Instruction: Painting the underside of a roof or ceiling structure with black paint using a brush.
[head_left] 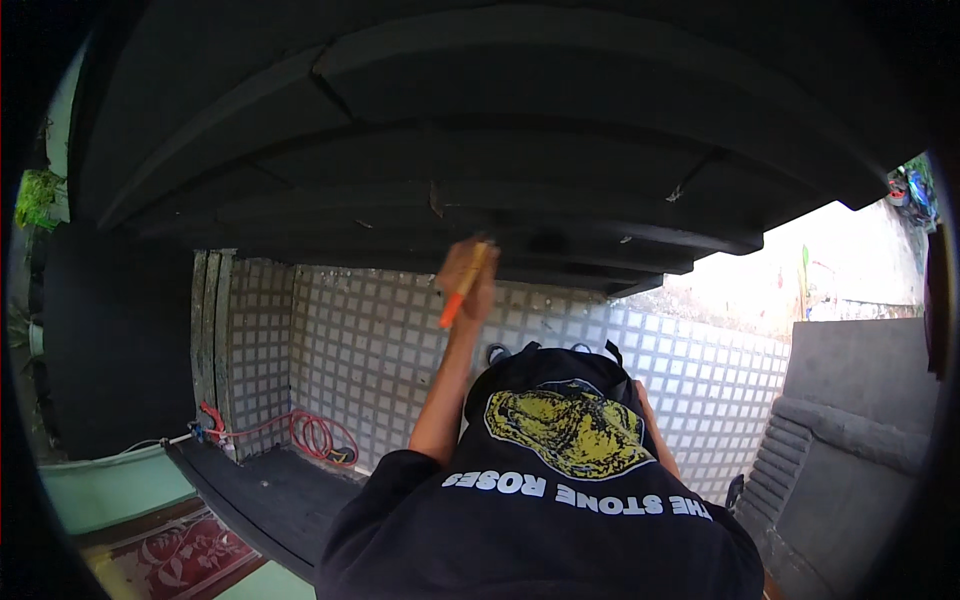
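The orange-yellow handle (463, 290), grasped by the left hand (458, 271), should be guided evenly along black ledges (400, 215); right fingers, hidden, cannot be judged.

Far side, ahead of you: dark stepped surface (560, 150), long matte-black tiers running left to right, a few thin dark lines crossing them. On it, left of centre, a small brownish scrap (436, 200); toward the right, a pale scrap (675, 192); small light flecks (365, 224) on both left and right, nearer its near edge. Nearer you: tiled floor (690, 370), pale squares in a grey grid, brightest at right. Your shoes (497, 353) rest on it, partly covered by your shirt. Near left: dark grey ledge (270, 495). Red hose (312, 436) coiled where floor and ledge meet; you can't tell which bears most of it.
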